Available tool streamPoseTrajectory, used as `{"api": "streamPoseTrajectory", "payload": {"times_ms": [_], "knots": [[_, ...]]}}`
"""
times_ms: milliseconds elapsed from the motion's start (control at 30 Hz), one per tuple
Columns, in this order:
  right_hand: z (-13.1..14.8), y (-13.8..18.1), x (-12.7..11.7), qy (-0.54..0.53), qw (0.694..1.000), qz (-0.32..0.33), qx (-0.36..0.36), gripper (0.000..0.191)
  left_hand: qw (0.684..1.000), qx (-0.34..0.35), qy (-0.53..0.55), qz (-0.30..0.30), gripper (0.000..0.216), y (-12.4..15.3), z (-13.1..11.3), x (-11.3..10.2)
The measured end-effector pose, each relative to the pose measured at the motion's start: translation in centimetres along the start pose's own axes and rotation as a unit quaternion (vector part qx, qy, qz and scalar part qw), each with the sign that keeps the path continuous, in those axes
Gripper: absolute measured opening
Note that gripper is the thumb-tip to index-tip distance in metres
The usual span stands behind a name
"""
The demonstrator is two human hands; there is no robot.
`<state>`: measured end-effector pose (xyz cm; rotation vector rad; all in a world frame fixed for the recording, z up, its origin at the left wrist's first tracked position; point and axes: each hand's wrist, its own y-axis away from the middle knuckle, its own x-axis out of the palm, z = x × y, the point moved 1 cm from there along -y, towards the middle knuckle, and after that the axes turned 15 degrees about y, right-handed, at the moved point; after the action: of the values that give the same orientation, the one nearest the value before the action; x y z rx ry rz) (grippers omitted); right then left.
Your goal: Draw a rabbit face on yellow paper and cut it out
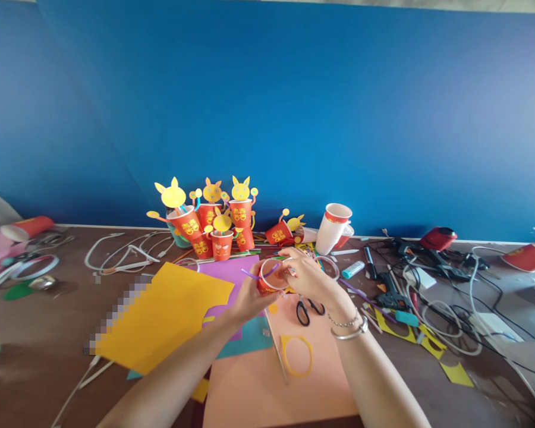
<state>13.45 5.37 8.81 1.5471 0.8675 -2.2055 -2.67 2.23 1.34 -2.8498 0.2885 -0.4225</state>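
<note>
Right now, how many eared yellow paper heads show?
5: left head, middle head, right head, front head above clustered red paper cups; sideways head beside toppled cup. Others may hide.

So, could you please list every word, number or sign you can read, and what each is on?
"囍", in yellow: on the leaning left cup, the upper right cup and the tipped cup.
Too small, blurred or hidden to read: marks on the front cup and the held cup.

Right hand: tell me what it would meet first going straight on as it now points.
The right hand would most likely meet the red paper cup held in the left hand; it overlaps the cup in this view, but whether they touch is unclear.
</note>
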Motion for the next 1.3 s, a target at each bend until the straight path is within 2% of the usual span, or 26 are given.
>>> {"api": "streamPoseTrajectory", "payload": {"times_ms": [133, 267, 367, 533, 633, 700, 733, 833, 900, 1000, 1067, 1167, 1300], "knots": [[0.3, 0.0, -0.3, -0.026, 0.999, 0.012, 0.019, 0.018, 0.999, -0.006, 0.043, -0.007, 0.063, 0.0, -0.1, 0.3], [0.4, 0.0, -0.1, -0.027, 0.999, 0.016, 0.027, 0.015, 1.000, 0.008, 0.026, 0.005, 0.061, 0.1, 0.0, 0.4], [-0.1, -0.1, 0.0, -0.062, 0.997, 0.001, 0.036, 0.016, 0.999, 0.012, 0.048, 0.006, 0.061, 0.1, 0.0, 0.5], [-1.2, -0.5, -0.5, -0.202, 0.969, -0.065, 0.124, 0.023, 0.996, 0.016, 0.014, -0.088, 0.047, -0.3, -0.7, 0.4], [-1.7, -0.6, -0.4, -0.266, 0.953, -0.015, 0.148, 0.027, 0.993, 0.025, -0.002, -0.112, 0.039, -0.4, -1.0, 0.2], [-1.8, -0.6, -0.3, -0.329, 0.930, 0.035, 0.163, 0.028, 0.993, 0.029, 0.010, -0.113, 0.038, -0.4, -0.9, 0.0], [-1.8, -0.6, -0.2, -0.371, 0.910, 0.038, 0.179, 0.030, 0.993, 0.031, 0.019, -0.113, 0.038, -0.5, -0.7, -0.1], [-1.7, -0.7, -0.2, -0.509, 0.829, -0.005, 0.233, 0.040, 0.990, 0.054, 0.038, -0.126, 0.037, -0.4, -0.3, -0.5], [-1.4, -0.9, 0.1, -0.582, 0.776, 0.003, 0.244, 0.047, 0.986, 0.071, 0.043, -0.141, 0.040, -0.4, -0.1, -0.6], [-0.4, -1.3, 1.0, -0.662, 0.707, 0.045, 0.245, 0.037, 0.985, 0.072, 0.055, -0.147, 0.044, -0.4, -0.1, -0.5], [0.4, -1.6, 1.8, -0.688, 0.676, 0.046, 0.258, 0.028, 0.987, 0.068, 0.059, -0.135, 0.042, -0.4, -0.2, -0.4], [1.6, -1.9, 2.7, -0.690, 0.670, 0.019, 0.274, 0.026, 0.987, 0.073, 0.055, -0.128, 0.041, -0.4, -0.3, -0.5], [2.3, -2.0, 2.8, -0.661, 0.703, -0.021, 0.262, 0.030, 0.985, 0.074, 0.047, -0.148, 0.040, -0.5, -0.1, -0.8]]}}
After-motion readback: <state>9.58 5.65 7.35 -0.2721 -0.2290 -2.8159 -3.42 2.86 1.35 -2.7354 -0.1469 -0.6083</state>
